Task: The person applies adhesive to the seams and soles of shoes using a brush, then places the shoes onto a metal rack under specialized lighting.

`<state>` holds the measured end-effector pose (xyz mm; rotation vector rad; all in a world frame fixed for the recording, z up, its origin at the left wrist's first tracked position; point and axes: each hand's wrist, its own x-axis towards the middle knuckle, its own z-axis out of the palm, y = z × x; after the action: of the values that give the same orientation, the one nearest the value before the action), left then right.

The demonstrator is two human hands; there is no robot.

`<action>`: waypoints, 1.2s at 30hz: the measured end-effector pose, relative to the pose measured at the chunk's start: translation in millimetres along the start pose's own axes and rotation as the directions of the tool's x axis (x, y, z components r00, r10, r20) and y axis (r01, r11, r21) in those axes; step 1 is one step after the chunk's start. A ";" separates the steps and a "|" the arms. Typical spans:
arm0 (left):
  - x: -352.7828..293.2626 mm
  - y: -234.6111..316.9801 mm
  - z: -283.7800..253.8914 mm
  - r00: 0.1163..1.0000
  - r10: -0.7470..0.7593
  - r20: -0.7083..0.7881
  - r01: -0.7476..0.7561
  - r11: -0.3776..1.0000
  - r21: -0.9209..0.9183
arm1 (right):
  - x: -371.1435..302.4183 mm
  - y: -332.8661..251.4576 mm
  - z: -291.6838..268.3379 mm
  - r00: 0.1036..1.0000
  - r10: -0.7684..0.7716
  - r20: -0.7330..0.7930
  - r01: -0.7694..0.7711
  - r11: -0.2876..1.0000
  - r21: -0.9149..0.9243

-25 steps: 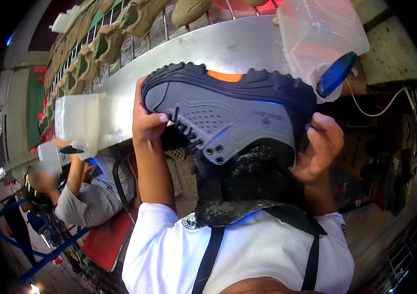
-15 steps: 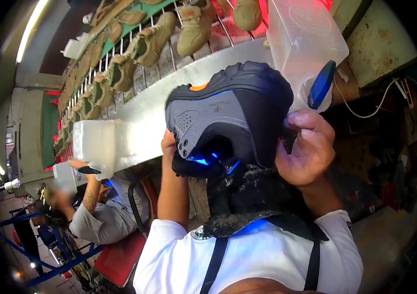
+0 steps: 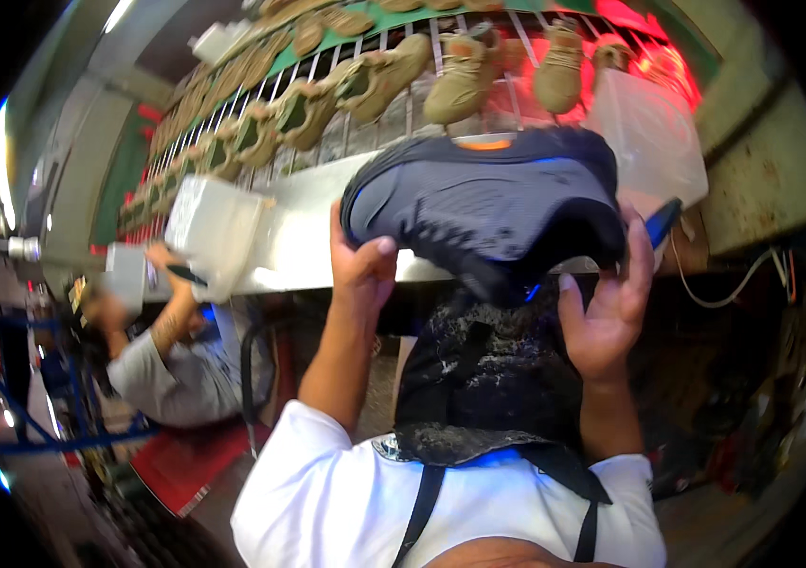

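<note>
A dark grey and black sports shoe, with an orange patch on its thick sole, is held up before me on its side. Its toe points left and its dark opening faces down toward me. My left hand grips the toe end, thumb in front and fingers behind. At the heel, my right hand holds the shoe, with the fingers along its back edge and the thumb apart below. A blue blade-shaped handle shows just beyond my right hand.
Tan shoes stand in a row on a barred conveyor behind a metal ledge. Translucent plastic containers sit at left and right. A co-worker in a grey shirt works at left. A white cable hangs at right.
The shoe has turned from heel-near to a side-on view with its toe to the left. My left hand now shows at the toe; my right hand has shifted along the heel.
</note>
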<state>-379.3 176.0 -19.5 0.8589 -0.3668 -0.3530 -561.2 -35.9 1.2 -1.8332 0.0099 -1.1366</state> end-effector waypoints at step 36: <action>-9.0 36.3 45.0 0.976 -0.213 0.048 0.175 0.895 0.410 | -75.8 -49.8 -53.6 0.983 0.065 0.170 -0.012 0.955 -0.297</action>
<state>-401.8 172.0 34.3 1.2947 -0.4494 -0.5148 -663.4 -12.4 -9.3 -2.1859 0.1173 -0.9794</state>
